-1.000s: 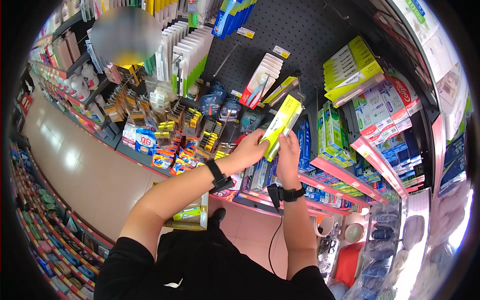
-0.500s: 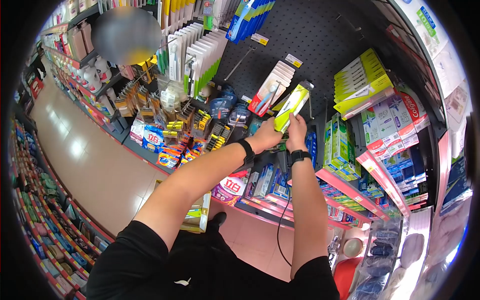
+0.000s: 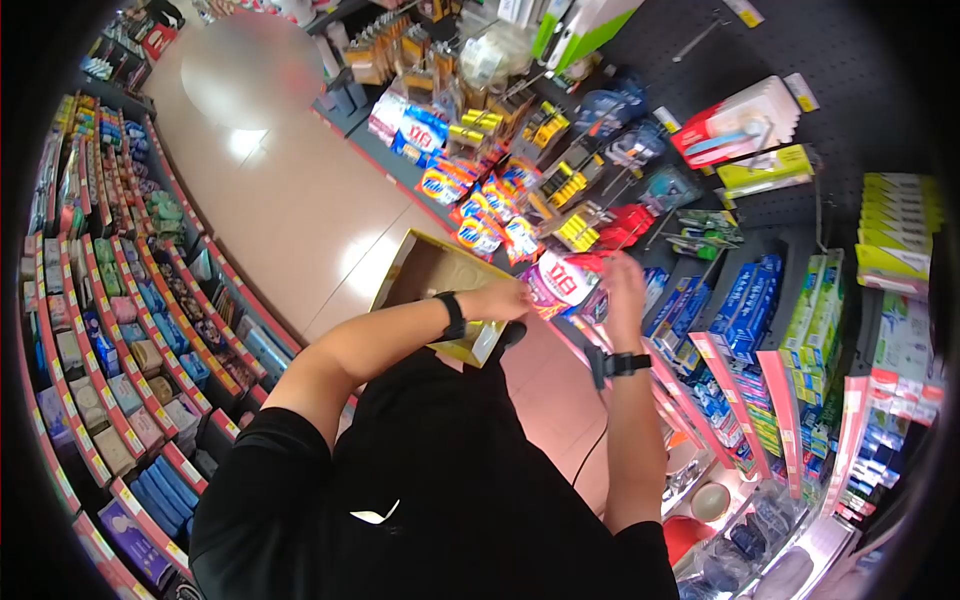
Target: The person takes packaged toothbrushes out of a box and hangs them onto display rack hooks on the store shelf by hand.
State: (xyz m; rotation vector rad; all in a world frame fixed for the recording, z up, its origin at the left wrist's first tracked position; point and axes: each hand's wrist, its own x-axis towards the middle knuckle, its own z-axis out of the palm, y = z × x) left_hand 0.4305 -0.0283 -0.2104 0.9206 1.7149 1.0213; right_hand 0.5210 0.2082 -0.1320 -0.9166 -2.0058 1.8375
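Observation:
My left hand (image 3: pixel 497 300) is over the right side of an open yellow cardboard box (image 3: pixel 398 262) on the floor side of the shelf. Its fingers point right and are partly hidden and blurred, so their grip does not show. To the right, my right hand (image 3: pixel 626 290) is raised with its fingers up and loosely stretched, and no item shows in it. Behind it lies a white and pink detergent bag (image 3: pixel 562 282). A yellow-green toothbrush pack (image 3: pixel 765 172) hangs on the pegboard below a row of red and white toothbrush packs (image 3: pixel 735 125).
Orange detergent bags (image 3: pixel 485 215) and a blue and white bag (image 3: pixel 418 133) line the low shelf. Toothpaste boxes (image 3: pixel 745 305) fill the shelves at right. Lime-yellow packs (image 3: pixel 893 240) hang beyond. A stocked shelf (image 3: pixel 120 330) flanks the aisle at left. A cable (image 3: pixel 592 452) hangs near my right arm.
Both hands have let go of the yellow-green toothbrush pack, which now hangs on the pegboard. They have come down and apart, the left to the box. My view has turned left and down.

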